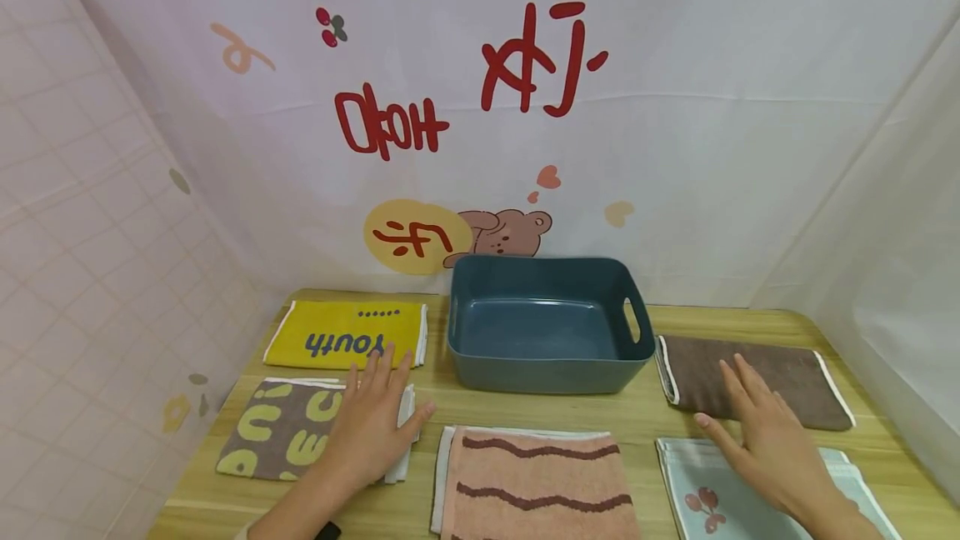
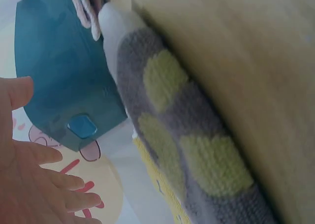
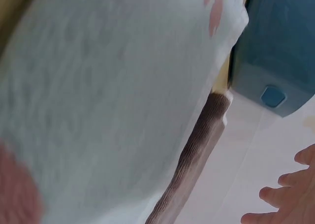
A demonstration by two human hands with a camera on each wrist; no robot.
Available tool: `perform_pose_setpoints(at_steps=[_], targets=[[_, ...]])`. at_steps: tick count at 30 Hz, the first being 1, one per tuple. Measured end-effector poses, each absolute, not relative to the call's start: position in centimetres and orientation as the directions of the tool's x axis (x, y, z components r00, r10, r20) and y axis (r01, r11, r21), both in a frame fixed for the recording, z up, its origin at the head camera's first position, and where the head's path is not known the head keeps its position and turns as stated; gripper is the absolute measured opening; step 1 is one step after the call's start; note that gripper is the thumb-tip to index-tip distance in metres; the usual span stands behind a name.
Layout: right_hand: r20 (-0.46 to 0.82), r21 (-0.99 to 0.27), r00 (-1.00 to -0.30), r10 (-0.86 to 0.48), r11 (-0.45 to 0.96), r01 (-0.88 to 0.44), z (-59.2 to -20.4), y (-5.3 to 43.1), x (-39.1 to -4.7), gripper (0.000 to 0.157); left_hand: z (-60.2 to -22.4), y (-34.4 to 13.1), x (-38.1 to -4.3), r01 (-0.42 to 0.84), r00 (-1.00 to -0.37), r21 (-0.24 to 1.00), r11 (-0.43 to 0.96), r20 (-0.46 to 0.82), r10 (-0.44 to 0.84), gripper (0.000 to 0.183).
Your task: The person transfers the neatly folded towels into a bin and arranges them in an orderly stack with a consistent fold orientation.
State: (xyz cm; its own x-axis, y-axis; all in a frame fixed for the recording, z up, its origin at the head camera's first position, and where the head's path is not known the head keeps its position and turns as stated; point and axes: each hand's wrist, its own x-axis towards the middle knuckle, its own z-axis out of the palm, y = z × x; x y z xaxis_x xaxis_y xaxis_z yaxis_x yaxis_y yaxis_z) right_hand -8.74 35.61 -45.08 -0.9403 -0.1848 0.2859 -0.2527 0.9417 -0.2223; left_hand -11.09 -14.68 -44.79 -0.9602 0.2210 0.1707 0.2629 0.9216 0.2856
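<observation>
My left hand (image 1: 373,427), fingers spread, is over the folded grey towel with yellow-green letters (image 1: 258,432); the left wrist view shows it holding nothing. Just beyond its fingertips lies a folded yellow towel (image 1: 345,332) printed "Youth". On the other side, my right hand (image 1: 772,440) is spread above the light blue towel with a cherry print (image 1: 697,482), its fingertips over the folded brown towel (image 1: 705,365). It too holds nothing. Between the hands lies a folded peach towel with wavy brown stripes (image 1: 540,482). A dark teal bin (image 1: 551,375) stands behind it, with no contents visible.
The wooden table (image 1: 420,407) has rounded back corners. A white printed cloth (image 1: 697,148) hangs right behind the bin, and more pale cloth (image 1: 97,273) closes off the left and right sides.
</observation>
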Motion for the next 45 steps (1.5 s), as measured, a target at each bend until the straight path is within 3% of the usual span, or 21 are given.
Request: perform_pose_setpoints(at_steps=[9, 21, 31, 38, 45], targets=[[0.255, -0.258, -0.95, -0.18, 0.934, -0.246, -45.0, 33.9, -8.0, 0.084, -45.6, -13.8, -10.4, 0.319, -0.935, 0.277, 0.906, 0.25, 0.252, 0.075], [0.129, -0.347, -0.979, -0.157, 0.918, -0.193, -45.5, 31.1, -7.1, 0.079, -45.8, -12.4, -9.0, 0.275, -0.956, 0.427, 0.861, 0.215, 0.199, 0.065], [0.031, -0.424, -0.987, -0.161, 0.892, -0.159, -46.0, 28.3, -6.4, 0.067, -45.9, -11.2, -8.0, 0.121, -0.989, 0.645, 0.754, 0.013, 0.148, 0.068], [0.004, -0.533, -0.978, -0.207, 0.827, -0.177, -46.4, 27.2, -6.1, 0.062, -46.3, -10.7, -7.5, 0.151, -0.978, 0.647, 0.747, -0.012, 0.208, 0.064], [-0.152, -0.666, -0.947, -0.284, 0.737, -0.114, -46.4, 26.3, -6.1, 0.066, -46.4, -10.3, -7.2, 0.127, -0.961, 0.662, 0.738, -0.102, 0.257, 0.069]])
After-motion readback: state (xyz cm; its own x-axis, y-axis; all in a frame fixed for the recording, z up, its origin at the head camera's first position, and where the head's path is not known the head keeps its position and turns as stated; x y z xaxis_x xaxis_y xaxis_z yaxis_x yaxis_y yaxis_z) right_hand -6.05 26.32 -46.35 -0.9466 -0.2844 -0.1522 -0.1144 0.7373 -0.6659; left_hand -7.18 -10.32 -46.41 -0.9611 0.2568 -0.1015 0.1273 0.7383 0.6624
